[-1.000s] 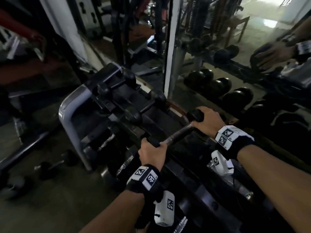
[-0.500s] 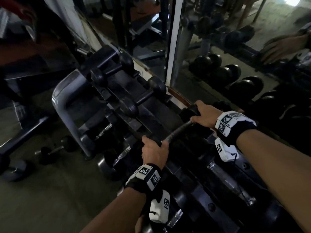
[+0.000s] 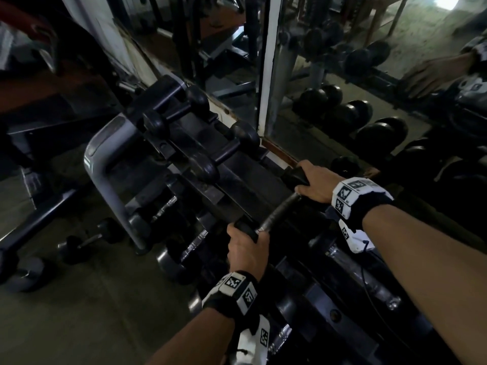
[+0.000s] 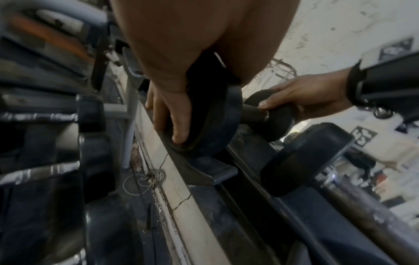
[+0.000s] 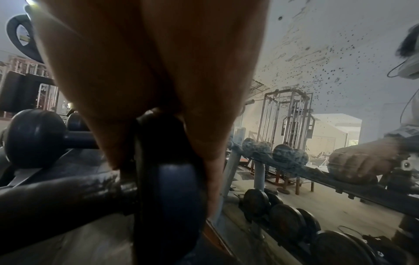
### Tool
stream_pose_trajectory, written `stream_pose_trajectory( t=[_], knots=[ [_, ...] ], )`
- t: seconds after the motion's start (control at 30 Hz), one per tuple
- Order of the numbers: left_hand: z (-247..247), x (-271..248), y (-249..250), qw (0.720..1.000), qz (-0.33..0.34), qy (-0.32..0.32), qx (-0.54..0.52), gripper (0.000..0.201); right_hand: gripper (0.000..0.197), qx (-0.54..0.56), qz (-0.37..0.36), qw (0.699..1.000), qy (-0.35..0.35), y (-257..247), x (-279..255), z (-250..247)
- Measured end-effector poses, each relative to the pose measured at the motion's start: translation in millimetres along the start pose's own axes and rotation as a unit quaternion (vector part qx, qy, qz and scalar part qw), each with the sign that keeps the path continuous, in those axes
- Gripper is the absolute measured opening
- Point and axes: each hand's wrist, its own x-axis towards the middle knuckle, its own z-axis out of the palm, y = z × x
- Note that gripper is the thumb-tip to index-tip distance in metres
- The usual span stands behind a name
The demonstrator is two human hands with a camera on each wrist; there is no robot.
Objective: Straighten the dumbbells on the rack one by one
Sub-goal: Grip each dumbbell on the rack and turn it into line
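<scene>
A black dumbbell (image 3: pixel 278 213) with a taped handle lies across the top tier of the grey rack (image 3: pixel 105 164). My left hand (image 3: pixel 246 248) grips its near head, fingers curled over the disc (image 4: pixel 204 122). My right hand (image 3: pixel 316 180) grips the far head (image 5: pixel 167 179) by the mirror; the palm hides most of it. To the left, two smaller black dumbbells (image 3: pixel 226 154) (image 3: pixel 174 114) sit on the same tier, roughly parallel to the one I hold. Another dumbbell head (image 4: pixel 301 161) sits close on the right.
A mirror (image 3: pixel 342 88) stands right behind the rack and reflects more dumbbells and my right hand. Chrome-handled dumbbells (image 3: pixel 195 241) fill the lower tier. Loose dumbbells (image 3: pixel 87 241) lie on the floor to the left, near a bench frame (image 3: pixel 39 225).
Both hands keep their grip. The dumbbell has turned between them, its far end swinging toward the mirror, so it now lies closer to parallel with its neighbours. The head view has shifted.
</scene>
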Motion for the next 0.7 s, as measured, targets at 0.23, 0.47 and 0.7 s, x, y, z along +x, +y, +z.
stream_pose_trajectory(
  t=[0.23,0.47,0.7],
  knots=[
    [-1.4,2.6,-2.5,0.999,0.002,-0.020,0.033,0.083,0.063,0.024,0.016,1.000,-0.003,-3.0,-7.4,-1.4],
    [-16.8,8.4,20.0,0.987,0.087,0.004,0.132,0.089,0.076,0.122,0.100,0.985,0.065,-6.2,-43.5,-7.0],
    [-29.8,6.5,77.5,0.936,0.285,-0.096,0.182,0.057,0.053,0.228,0.248,0.916,0.219,1.3,-125.7,1.3]
  ],
)
